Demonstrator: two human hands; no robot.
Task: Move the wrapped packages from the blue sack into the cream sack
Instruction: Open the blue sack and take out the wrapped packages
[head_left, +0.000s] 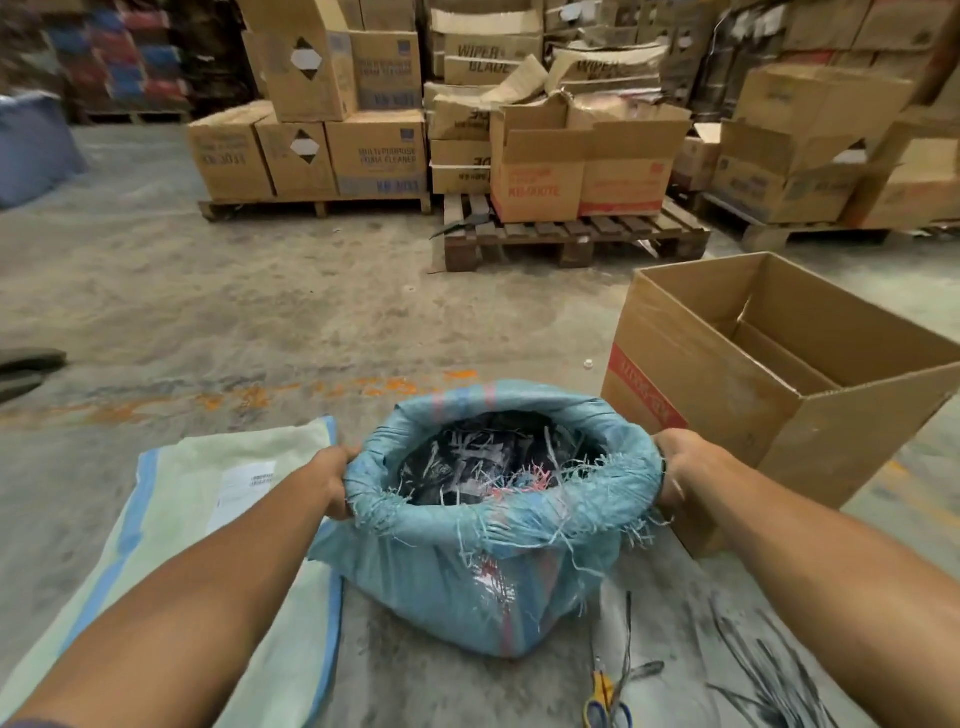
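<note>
Two hands: left hand (335, 480) and right hand (675, 470) are gripping the rolled rim of the frayed blue woven sack (483, 571), lower centre.
Packages: dark wrapped packages (467, 462) are lying inside it.
Cream sack: flat cream woven sack (208, 519) is lying lower left, touching it.

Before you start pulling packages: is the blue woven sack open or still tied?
Open. The blue woven sack has its frayed rim rolled down, left hand and right hand gripping it; dark wrapped packages show inside.

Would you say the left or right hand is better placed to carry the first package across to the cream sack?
Left, probably: the left hand grips the blue sack rim beside the cream sack.
</note>
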